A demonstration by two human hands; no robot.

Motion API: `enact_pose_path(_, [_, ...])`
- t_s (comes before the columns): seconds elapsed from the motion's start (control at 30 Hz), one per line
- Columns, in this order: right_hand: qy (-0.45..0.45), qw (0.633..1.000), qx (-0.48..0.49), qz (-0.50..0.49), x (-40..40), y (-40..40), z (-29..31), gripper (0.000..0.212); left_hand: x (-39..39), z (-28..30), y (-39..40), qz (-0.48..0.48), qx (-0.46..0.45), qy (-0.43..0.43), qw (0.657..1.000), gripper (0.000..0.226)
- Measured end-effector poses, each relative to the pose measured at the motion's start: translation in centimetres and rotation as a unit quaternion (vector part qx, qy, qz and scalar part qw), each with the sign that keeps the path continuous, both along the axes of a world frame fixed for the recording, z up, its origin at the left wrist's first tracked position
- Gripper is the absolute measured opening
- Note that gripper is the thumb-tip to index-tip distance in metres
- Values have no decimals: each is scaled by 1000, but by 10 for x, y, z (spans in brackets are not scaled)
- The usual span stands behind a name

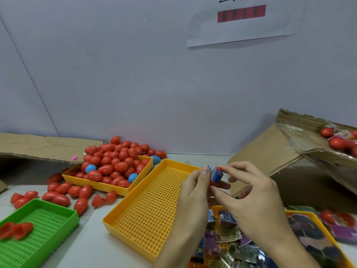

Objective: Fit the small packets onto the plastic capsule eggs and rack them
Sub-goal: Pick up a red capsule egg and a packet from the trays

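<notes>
A paper notice [243, 22] on the far wall bears a red bar with writing too blurred to read. Above the empty yellow tray [148, 206], the left hand [195, 190] and right hand [251, 192] both pinch a red capsule egg [214, 183], seemingly wrapped in a blue packet [216, 174], its print illegible.

eggs [116, 163] left, packets [229, 236] right, tray [146, 206] between

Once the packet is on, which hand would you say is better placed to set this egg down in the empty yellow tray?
Probably the left hand: it pinches the red plastic capsule egg directly above the perforated yellow plastic tray, while the right hand works the small blue packet farther right.
</notes>
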State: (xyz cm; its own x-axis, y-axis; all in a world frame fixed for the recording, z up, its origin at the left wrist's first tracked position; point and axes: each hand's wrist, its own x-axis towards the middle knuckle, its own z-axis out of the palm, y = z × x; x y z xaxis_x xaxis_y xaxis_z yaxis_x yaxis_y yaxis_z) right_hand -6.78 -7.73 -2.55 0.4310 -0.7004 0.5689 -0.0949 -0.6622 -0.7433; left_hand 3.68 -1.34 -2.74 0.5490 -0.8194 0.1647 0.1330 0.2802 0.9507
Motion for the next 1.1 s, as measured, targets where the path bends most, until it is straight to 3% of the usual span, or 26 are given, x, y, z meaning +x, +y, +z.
enact_pose_path(0.17, [17,1000,0,6,-1,-3,-3,43,3,0,1,12,13,-52,999,30])
enact_pose_path(0.33, [35,999,4,40,-4,-5,0,44,5,-1,3,-2,55,-117,992,38])
enact_pose_path(0.57, [54,994,25,92,-7,-6,3,43,8,2,7,-53,58,-125,989,20])
enact_pose_path(0.73, [61,992,30,106,-10,-9,3,43,15,2,10,-93,95,-147,980,31])
enact_pose_path(0.93, [91,987,38,126,-11,-14,2,40,22,3,14,-133,142,-186,963,28])
enact_pose_path(1.1, [105,983,40,146,-10,-14,1,37,21,2,15,-100,156,-172,968,32])
